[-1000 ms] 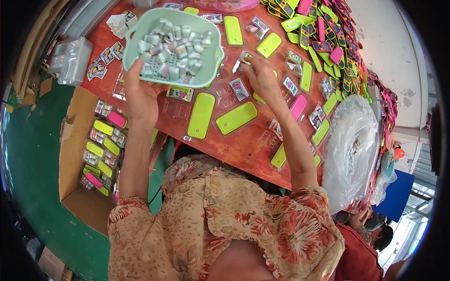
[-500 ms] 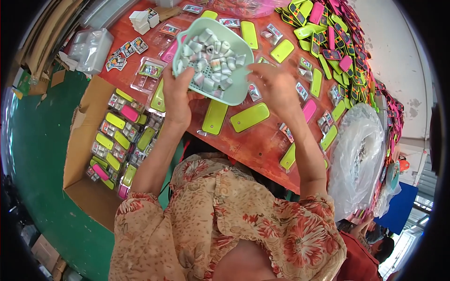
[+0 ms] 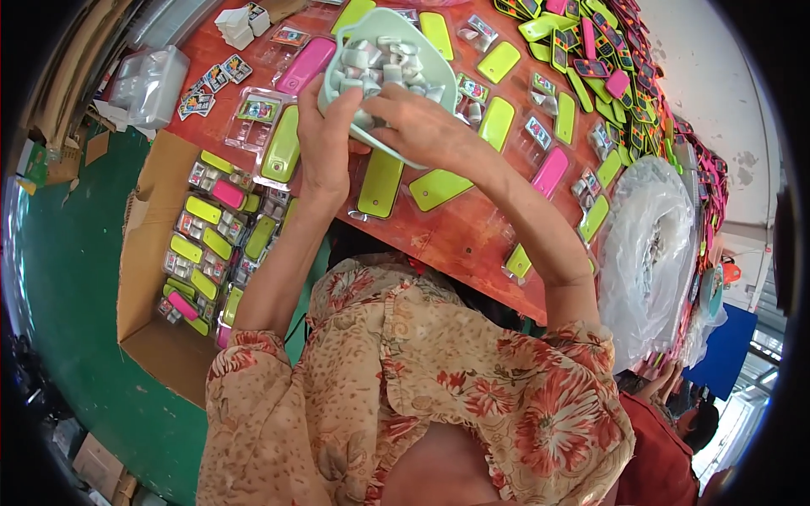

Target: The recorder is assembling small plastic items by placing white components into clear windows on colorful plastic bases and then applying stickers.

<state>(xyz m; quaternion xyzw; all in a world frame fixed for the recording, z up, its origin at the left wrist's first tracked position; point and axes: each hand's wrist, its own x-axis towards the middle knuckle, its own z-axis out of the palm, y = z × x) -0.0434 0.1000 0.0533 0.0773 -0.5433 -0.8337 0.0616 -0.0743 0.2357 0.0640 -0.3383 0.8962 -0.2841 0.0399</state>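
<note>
My left hand [image 3: 327,139] grips the near left side of a pale green plastic basket [image 3: 432,57], its thumb over the rim. The basket is held tilted above the table and contains many small whitish wrapped rolls [image 3: 395,66]. My right hand [image 3: 422,126] reaches in over the near rim, its fingers curled down among the rolls; what the fingertips grip is hidden. Below and around the basket lie clear plastic trays holding yellow-green phone-shaped cases [image 3: 381,184] and a pink case [image 3: 306,66]. Some trays also hold small printed cards [image 3: 258,110].
A cardboard box [image 3: 152,253] of filled trays stands at my left. Loose cards [image 3: 226,72] and clear containers [image 3: 150,88] lie far left on the red table [image 3: 456,240]. Far right are heaped toy phones [image 3: 620,80] and a clear plastic bag [image 3: 645,261]. Another person [image 3: 658,447] sits lower right.
My right hand has moved left from beside the basket to inside it, among the rolls. The basket has shifted slightly up the picture and tilted more, still in my left hand.
</note>
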